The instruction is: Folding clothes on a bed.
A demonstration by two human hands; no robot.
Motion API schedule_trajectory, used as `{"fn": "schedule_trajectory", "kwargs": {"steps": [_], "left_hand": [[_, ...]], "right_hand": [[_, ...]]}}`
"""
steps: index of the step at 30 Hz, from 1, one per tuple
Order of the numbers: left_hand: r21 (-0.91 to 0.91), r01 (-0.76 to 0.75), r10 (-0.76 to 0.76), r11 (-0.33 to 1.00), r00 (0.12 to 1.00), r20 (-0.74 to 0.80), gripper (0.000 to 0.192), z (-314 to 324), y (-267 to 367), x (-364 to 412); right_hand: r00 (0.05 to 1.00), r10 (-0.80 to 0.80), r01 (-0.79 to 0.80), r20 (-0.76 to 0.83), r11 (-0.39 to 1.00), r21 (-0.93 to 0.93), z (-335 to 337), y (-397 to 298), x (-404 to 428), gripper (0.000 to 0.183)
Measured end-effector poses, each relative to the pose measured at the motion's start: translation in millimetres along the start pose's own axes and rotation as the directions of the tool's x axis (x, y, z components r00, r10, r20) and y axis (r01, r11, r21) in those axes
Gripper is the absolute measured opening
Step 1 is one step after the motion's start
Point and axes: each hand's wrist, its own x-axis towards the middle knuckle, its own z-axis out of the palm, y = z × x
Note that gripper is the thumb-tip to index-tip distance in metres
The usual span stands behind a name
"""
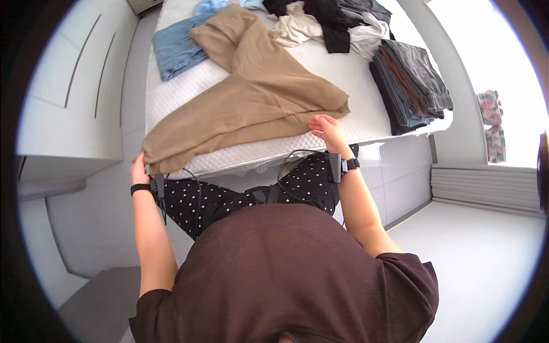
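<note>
A pair of tan trousers (253, 98) lies spread on the white quilted mattress (206, 165), one leg reaching to the near left corner and the other bent away towards the far side. At that left corner my left hand (139, 169) grips the end of the trousers, its fingertips partly hidden by the cloth. My right hand (328, 128) is beside the right end of the tan cloth at the mattress's front edge, palm up with the fingers slightly curled, holding nothing. Both wrists wear black straps with small devices and cables.
Folded blue jeans (178, 47) lie at the far left of the mattress. A stack of folded dark and grey trousers (407, 85) rests at its right edge. Black garments (326, 17) and cream cloth (296, 28) are heaped at the back. A white cabinet (73, 81) stands to the left.
</note>
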Motion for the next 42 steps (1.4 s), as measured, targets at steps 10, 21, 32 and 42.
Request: {"fn": "schedule_trajectory", "kwargs": {"steps": [10,21,32,42], "left_hand": [[-0.331,-0.201,0.304,0.922,0.905,0.298,0.019,31,106,-77],[-0.667,-0.196,0.509,0.719,0.802,0.313,0.017,8,203,-143],[-0.192,0.111,-0.015,0.975,0.897,0.442,0.021,-4,25,-91],[-0.329,-0.009,0.152,0.944,0.899,0.411,0.029,-16,19,-81]], "right_hand": [[0.979,0.193,-0.085,-0.068,0.686,0.722,-27,10,45,0.046],[0.964,0.007,0.148,-0.266,0.816,0.558,-44,-20,77,0.019],[0.918,0.018,0.228,-0.396,0.793,0.565,-103,20,68,0.032],[0.955,-0.174,0.234,-0.24,0.939,0.252,-73,-46,63,0.042]]}}
